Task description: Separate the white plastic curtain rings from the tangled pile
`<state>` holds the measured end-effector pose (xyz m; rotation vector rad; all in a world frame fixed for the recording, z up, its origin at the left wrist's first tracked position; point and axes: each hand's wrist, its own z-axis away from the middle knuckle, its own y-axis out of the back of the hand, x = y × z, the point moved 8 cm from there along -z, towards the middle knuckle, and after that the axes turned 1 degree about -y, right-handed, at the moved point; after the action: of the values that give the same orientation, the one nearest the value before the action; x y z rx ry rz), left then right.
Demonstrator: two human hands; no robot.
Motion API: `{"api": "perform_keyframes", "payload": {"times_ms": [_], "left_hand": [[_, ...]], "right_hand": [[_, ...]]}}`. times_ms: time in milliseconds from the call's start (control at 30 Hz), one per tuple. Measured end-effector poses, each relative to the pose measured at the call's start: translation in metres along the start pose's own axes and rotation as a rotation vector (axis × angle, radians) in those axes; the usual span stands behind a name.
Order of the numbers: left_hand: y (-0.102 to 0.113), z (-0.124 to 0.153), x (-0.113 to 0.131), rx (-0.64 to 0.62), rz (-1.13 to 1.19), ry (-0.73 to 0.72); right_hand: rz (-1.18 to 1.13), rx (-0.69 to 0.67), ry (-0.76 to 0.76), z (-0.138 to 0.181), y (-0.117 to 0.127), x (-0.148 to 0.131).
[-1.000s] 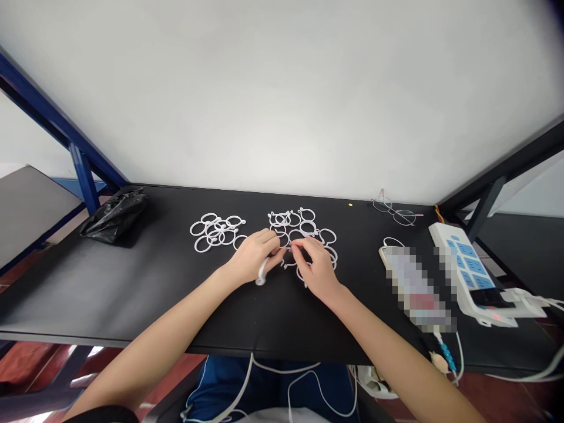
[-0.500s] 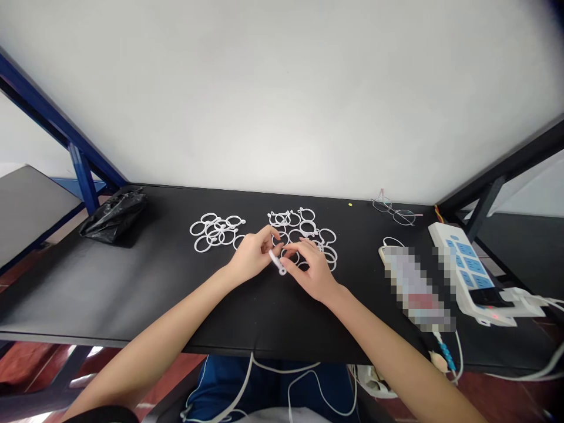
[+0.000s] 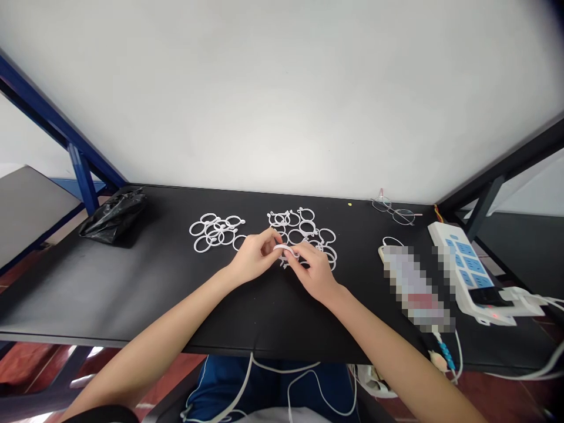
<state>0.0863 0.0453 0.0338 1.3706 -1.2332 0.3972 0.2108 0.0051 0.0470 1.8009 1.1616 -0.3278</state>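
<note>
My left hand and my right hand meet over the middle of the black table. Both pinch one white plastic ring between their fingertips, held a little above the surface. Right behind my hands lies a loose pile of white rings with small tabs. To the left of that pile sits a second, tighter cluster of white rings.
A crumpled black plastic bag lies at the table's far left. At the right are eyeglasses, a blurred flat object and a white and blue power strip with cables. A white wall stands behind the table.
The ring hung from my left hand a second ago; it has been lifted and turned, and both hands now pinch it between them.
</note>
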Motion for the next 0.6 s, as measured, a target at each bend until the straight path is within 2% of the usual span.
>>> {"api": "perform_keyframes", "payload": {"times_ms": [300,600], "left_hand": [[0.007,-0.001,-0.011,0.072,0.131,0.125],[0.012,-0.002,-0.012,0.146,0.181,0.118]], "right_hand": [[-0.038,0.001,-0.015,0.001,-0.001,-0.003],[-0.052,0.069,0.017,0.002,0.004,-0.005]]}}
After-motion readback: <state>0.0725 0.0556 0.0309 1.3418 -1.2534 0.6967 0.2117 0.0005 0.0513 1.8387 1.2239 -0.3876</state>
